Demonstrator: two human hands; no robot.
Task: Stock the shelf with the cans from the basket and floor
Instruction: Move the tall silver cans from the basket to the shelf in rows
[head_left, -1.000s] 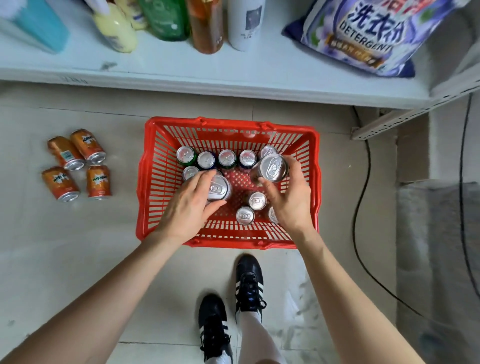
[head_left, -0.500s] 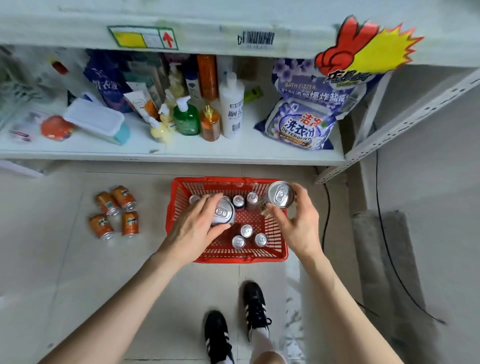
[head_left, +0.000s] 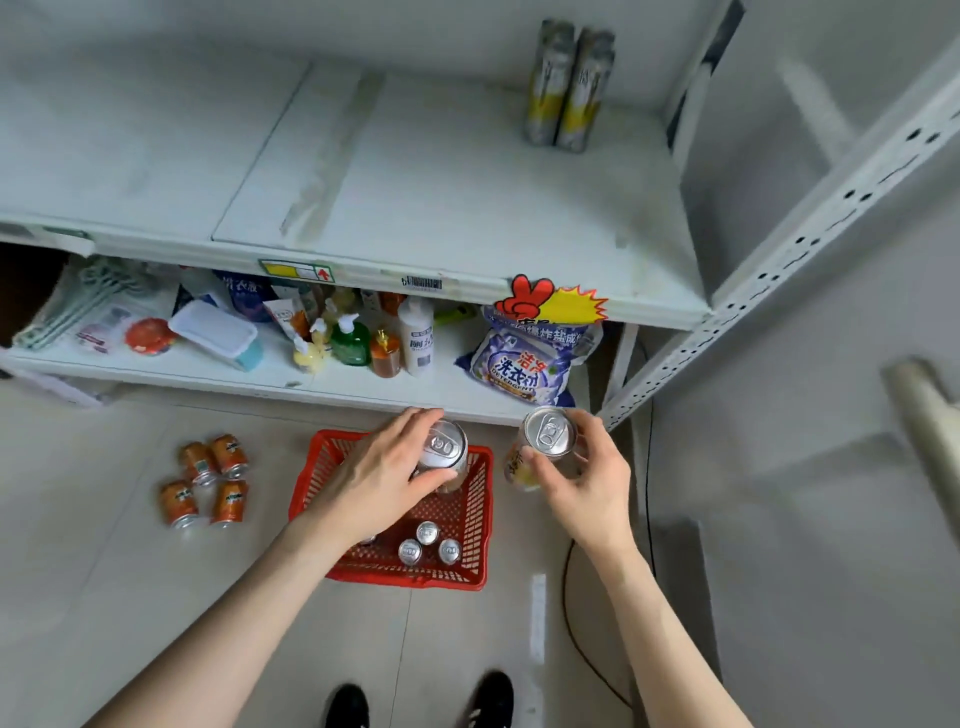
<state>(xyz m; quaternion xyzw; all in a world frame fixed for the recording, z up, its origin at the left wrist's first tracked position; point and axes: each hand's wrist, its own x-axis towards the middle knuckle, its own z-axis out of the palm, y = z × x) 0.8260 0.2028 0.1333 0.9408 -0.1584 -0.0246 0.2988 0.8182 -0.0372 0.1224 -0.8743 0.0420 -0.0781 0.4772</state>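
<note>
Left grip (head_left: 379, 478) curls round a silver can (head_left: 447, 447) above the red basket (head_left: 480, 519); right grip (head_left: 587, 483) clasps a yellow-labelled can (head_left: 548, 434)

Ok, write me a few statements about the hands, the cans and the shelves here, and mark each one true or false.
1. The left hand holds one can and the right hand holds a second can. True.
2. The orange cans lie on the floor to the right of the basket. False: they lie to its left.
3. Two tall cans stand on the upper shelf. True.
4. The basket is empty. False: at least three cans show in it.
5. The detergent bag sits on the upper shelf. False: it sits on the lower shelf.
</note>
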